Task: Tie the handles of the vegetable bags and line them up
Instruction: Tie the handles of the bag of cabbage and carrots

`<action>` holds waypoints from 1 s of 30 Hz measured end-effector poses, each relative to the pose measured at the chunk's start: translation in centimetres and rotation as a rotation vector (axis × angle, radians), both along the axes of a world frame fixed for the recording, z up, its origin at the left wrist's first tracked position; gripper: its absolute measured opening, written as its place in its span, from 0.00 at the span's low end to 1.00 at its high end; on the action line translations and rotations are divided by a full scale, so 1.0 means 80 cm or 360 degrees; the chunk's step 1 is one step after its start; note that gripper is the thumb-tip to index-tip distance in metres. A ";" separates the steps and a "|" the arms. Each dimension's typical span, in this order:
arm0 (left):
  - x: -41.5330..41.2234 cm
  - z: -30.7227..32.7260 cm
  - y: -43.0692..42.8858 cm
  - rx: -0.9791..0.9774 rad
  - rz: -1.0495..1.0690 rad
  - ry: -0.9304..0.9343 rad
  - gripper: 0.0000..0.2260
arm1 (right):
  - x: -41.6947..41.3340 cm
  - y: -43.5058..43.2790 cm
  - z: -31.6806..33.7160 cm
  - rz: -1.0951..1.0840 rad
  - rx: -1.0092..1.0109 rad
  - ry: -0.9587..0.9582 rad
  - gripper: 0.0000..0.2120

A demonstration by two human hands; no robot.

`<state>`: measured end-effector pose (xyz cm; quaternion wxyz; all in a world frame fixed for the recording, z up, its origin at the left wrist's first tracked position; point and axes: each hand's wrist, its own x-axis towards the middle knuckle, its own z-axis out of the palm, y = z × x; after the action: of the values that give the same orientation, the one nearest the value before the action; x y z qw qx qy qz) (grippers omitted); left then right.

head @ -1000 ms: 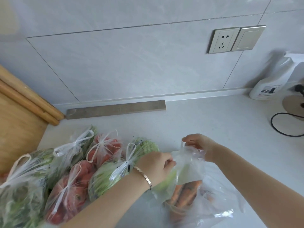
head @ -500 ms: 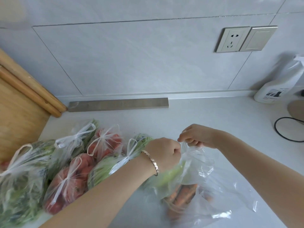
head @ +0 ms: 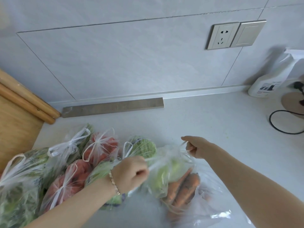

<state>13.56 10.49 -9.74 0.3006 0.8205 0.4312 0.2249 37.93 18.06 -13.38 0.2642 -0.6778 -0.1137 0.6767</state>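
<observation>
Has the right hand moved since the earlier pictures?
Yes. The right hand has pulled rightward, away from the left hand; the wall socket now sits nearly above it.

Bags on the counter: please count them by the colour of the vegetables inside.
Red bags: 2
Green bags: 3
Carrot bag, orange with green: 1
Total: 6
Loose plastic beside it: unclear, not counted.
</observation>
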 end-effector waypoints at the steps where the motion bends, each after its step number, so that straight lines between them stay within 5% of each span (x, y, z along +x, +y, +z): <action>1: 0.003 0.006 0.004 -0.0447 0.0378 -0.0333 0.16 | -0.002 0.002 0.007 -0.0109 0.0032 0.0048 0.18; 4: 0.016 0.014 0.015 -0.1589 0.1197 -0.1681 0.16 | 0.003 0.002 0.046 -0.0305 0.0270 0.0204 0.17; 6: 0.026 0.023 0.016 -0.1881 0.1317 -0.2230 0.12 | 0.005 -0.010 0.080 -0.0132 0.0435 0.0334 0.15; 8: 0.038 0.033 0.014 -0.1937 0.1231 -0.2442 0.13 | 0.003 -0.029 0.106 0.0154 0.0572 0.0371 0.13; 10: 0.056 0.043 0.014 -0.1853 0.1106 -0.2266 0.16 | -0.006 -0.047 0.118 0.0464 0.0672 0.0284 0.16; 14: 0.087 0.049 0.020 -0.1481 0.0946 -0.1421 0.19 | -0.023 -0.070 0.119 0.0874 0.0719 0.0165 0.12; 19: 0.098 0.045 0.017 -0.1542 0.0510 -0.0998 0.24 | -0.017 -0.074 0.113 0.1094 0.0650 0.0255 0.10; 23: 0.105 0.034 0.012 -0.1126 0.0426 -0.0486 0.14 | -0.013 -0.081 0.115 0.1328 0.0698 -0.0237 0.06; 26: 0.104 0.029 0.010 -0.0746 0.0516 -0.0451 0.11 | -0.005 -0.082 0.109 0.1075 0.0761 -0.0363 0.19; 30: 0.077 0.019 0.008 -0.0886 0.0829 -0.0945 0.08 | 0.022 -0.078 0.088 0.0635 0.0660 -0.0251 0.14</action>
<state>19.70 11.12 -8.23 0.5526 0.4738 0.5618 0.3932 39.65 11.80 -6.31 0.2491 -0.6239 -0.4008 0.6229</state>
